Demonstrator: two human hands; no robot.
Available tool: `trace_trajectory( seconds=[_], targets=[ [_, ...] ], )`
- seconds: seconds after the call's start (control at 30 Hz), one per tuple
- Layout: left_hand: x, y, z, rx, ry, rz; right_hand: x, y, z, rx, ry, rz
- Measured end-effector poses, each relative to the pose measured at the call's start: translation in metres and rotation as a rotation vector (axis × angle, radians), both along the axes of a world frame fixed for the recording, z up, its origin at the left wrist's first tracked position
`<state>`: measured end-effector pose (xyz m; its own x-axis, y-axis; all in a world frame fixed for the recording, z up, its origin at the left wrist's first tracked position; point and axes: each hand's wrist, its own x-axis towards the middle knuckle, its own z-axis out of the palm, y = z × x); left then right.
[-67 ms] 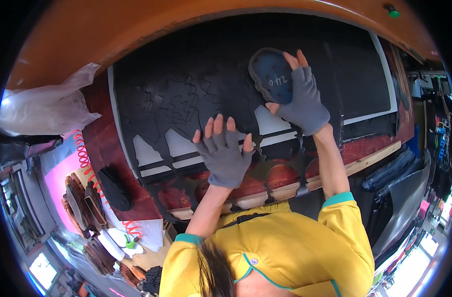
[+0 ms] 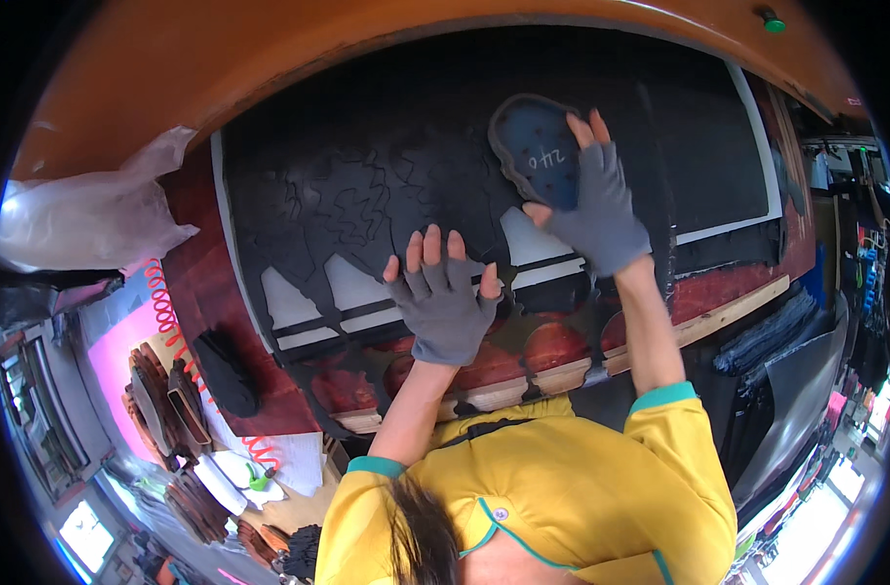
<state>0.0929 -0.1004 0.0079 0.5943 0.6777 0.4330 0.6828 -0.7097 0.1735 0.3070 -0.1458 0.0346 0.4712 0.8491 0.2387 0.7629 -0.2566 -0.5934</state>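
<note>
A blue, sole-shaped cutting die [image 2: 541, 146] with a dark rim and pale handwritten marks lies on a black sheet [image 2: 620, 88]. My right hand [image 2: 601, 210], in a grey fingerless glove, grips the die's right side, thumb at its lower end and fingertips along its upper right edge. My left hand [image 2: 442, 297], gloved the same way, rests fingers apart near the sheet's front edge, holding nothing. Left of the die, wavy cut outlines run through the black material, and pale board [image 2: 352, 283] shows through gaps at the front.
A dark red table [image 2: 270, 395] with a wooden front strip [image 2: 728, 312] carries the sheet. An orange machine beam [image 2: 299, 39] arches over the far side. Clear plastic [image 2: 94, 219] hangs at left, above a red coiled hose [image 2: 162, 302]. Dark sheets [image 2: 772, 336] are stacked at right.
My right hand's fingertips have shifted slightly right and nearer along the die's edge. The die and my left hand stay almost where they were.
</note>
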Motion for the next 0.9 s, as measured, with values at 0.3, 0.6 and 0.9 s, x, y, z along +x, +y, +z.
trace_trajectory(
  seconds=[0.3,0.6,0.9],
  targets=[
    [0.016,0.023,-0.018,0.153,-0.063,-0.023,-0.015,-0.004,-0.039,0.336,-0.113,-0.036],
    [0.056,0.090,-0.008,0.225,-0.044,0.018,0.021,0.057,-0.026,0.317,-0.196,-0.059],
    [0.169,0.158,0.106,0.703,-0.288,-0.271,-0.008,0.000,-0.032,0.223,-0.249,0.141]
  ],
)
